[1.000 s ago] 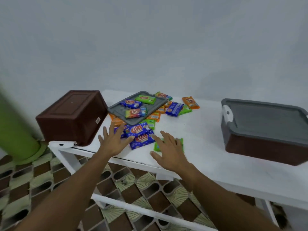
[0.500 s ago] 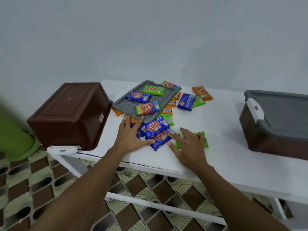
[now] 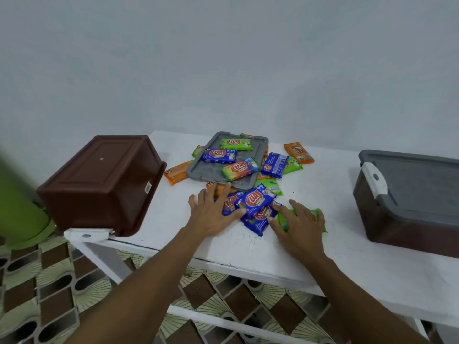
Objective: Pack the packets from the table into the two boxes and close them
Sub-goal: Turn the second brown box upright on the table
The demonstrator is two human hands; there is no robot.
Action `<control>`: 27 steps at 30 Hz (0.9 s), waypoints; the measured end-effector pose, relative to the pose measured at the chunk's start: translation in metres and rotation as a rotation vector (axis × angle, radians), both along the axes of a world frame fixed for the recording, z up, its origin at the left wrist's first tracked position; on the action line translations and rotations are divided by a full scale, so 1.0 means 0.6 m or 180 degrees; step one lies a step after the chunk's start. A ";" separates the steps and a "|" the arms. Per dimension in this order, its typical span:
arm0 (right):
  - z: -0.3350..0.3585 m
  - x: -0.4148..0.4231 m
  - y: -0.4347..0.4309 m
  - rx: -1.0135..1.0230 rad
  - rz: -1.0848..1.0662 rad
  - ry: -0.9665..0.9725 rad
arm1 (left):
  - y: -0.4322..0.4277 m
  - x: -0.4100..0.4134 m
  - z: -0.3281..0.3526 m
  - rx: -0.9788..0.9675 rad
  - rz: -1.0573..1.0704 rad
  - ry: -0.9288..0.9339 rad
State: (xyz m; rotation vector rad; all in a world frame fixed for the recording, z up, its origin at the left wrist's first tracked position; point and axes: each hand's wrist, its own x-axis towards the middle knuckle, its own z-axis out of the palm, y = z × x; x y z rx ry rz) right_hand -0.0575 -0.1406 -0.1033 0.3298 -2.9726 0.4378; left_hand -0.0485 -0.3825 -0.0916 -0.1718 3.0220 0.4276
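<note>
Below us, patterned tiles (image 3: 54,289). On the table (image 3: 248,247), before the lid (image 3: 213,171), our left hand (image 3: 211,214) and right hand (image 3: 298,227) lie flat, fingers spread, on packets (image 3: 258,199). Left of the lid, an overturned box (image 3: 104,180); right, a closed box (image 3: 409,194), cut off.

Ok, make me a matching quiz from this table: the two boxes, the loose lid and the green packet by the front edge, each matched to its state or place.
Things:
1. left brown box
2. loose grey lid
3. right box
4. green packet

States:
A. under the right hand
B. has three packets lying on it
C. bottom facing up
D. lid on

Pairs: 1-C, 2-B, 3-D, 4-A
</note>
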 end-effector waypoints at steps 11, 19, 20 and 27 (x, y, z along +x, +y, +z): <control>0.048 -0.012 -0.118 -0.0423 0.0463 0.0105 | -0.151 -0.034 0.058 -0.0219 0.0186 0.0476; 0.045 0.005 -0.204 -0.0601 0.0100 0.0202 | -0.182 -0.075 0.038 0.1363 0.0195 0.0276; 0.042 0.010 -0.222 -0.0644 0.0058 0.0182 | -0.184 -0.075 0.054 0.1539 -0.0093 0.0271; 0.049 0.040 -0.349 -0.0831 0.0149 0.0257 | -0.234 -0.082 0.161 -0.0566 -0.1016 0.0055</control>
